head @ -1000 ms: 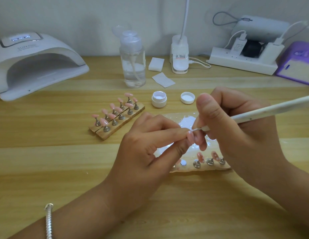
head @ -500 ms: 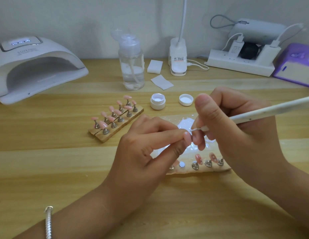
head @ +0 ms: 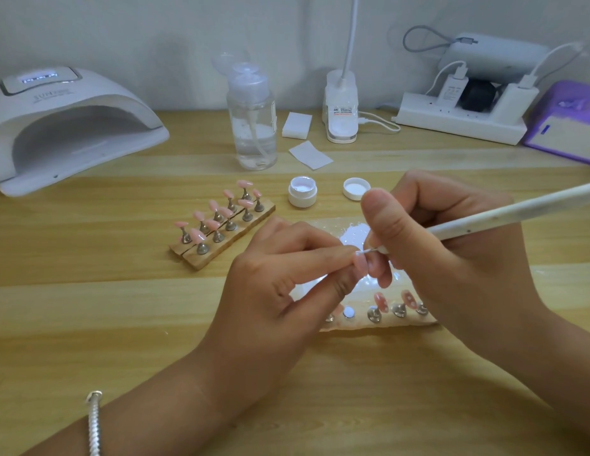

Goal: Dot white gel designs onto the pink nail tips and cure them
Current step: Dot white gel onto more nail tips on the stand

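The left hand [head: 280, 291] has its thumb and forefinger drawn together, pinching one pink nail tip [head: 359, 264] at the middle of the table [head: 89, 324]; its other fingers are curled under. The right hand [head: 458, 258] is closed round a white dotting pen [head: 517, 212] in a pencil grip, the shaft running out toward two o'clock. The fine point meets the upper edge of the held tip, though actual contact is too small to tell. At ten o'clock from the hands stands a wooden stand [head: 218, 255] carrying ten plain pink tips in two rows of five. At five o'clock, just below the fingers, a second stand [head: 379, 325] shows two pink tips with white dots and one bare round mount; the hands hide the rest of it. A glossy palette [head: 353, 232] lies under the fingers. At twelve o'clock sit one open gel jar [head: 302, 195] and its one lid [head: 356, 189], apart from each other. Farther back are one curing lamp [head: 66, 126] at ten o'clock, one pump bottle [head: 252, 126] and two white wipes [head: 310, 155].
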A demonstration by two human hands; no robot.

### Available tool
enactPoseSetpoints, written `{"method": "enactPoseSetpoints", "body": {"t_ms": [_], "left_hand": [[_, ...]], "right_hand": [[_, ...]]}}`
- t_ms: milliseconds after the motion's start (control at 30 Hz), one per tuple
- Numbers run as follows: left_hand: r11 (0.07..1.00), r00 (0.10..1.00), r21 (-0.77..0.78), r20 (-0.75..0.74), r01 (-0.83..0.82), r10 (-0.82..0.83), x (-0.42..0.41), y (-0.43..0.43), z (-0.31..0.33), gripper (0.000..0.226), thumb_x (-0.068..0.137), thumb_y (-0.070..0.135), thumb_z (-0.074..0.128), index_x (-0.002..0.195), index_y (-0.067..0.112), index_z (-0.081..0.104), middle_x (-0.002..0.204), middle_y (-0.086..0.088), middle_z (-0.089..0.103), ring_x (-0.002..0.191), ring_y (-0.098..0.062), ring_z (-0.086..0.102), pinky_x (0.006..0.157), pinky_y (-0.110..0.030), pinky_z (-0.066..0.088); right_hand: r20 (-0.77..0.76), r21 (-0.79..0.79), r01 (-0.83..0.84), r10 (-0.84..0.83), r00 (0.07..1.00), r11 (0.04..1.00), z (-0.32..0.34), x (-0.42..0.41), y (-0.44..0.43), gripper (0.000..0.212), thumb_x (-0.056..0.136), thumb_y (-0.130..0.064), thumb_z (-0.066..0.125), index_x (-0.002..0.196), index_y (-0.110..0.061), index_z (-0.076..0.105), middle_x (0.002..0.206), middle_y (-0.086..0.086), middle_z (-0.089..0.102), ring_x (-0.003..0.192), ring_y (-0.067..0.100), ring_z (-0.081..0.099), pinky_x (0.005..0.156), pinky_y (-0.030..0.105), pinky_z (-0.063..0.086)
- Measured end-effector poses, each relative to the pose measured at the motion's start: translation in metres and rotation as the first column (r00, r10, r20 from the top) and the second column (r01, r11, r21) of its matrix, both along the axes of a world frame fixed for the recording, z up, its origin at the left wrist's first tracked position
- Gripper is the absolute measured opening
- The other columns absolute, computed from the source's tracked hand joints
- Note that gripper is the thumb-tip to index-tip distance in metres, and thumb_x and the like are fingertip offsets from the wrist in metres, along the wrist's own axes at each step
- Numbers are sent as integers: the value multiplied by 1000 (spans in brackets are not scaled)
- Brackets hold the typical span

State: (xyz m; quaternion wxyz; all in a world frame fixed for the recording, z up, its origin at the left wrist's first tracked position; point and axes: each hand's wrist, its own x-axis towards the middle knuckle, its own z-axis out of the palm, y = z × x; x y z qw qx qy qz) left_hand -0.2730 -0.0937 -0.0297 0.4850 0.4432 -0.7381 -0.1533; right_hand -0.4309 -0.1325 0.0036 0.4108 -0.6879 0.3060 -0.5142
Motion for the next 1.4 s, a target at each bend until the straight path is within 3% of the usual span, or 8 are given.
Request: {"method": "enactPoseSetpoints", "body": {"t_ms": [1067, 1267, 1400], "left_hand": [[1000, 999, -24, 29, 13, -12, 1, 1, 2, 17, 94, 24, 65, 97, 41, 69, 87, 14, 67, 86, -18, 56, 76, -31, 45], [1000, 1000, -18, 30, -8, 9, 1, 0, 1, 16, 93, 23, 64, 95, 35, 74, 86, 14, 67, 85, -17, 56, 75, -31, 44], [999, 999, 45, -45, -24, 26, 0, 1, -2, 13, 91, 25, 66, 92, 24, 79, 86, 13, 68, 90, -17, 57, 69, -39, 52]], "right_hand": [[-25, -7, -12, 12, 1000, 1000, -4, -2, -2, 36, 93, -24, 62, 63, -5, 54, 52, 7, 60, 42, 14, 55, 46, 19, 44], [-17, -7, -21, 20, 1000, 1000, -3, -2, -3, 36, 92, -24, 61, 63, -5, 53, 52, 4, 60, 43, 12, 56, 46, 17, 43], [97, 38, -37, 33, 995, 999, 2, -3, -6, 38, 94, -25, 65, 60, -12, 52, 49, -2, 55, 42, 16, 53, 46, 20, 43]]}}
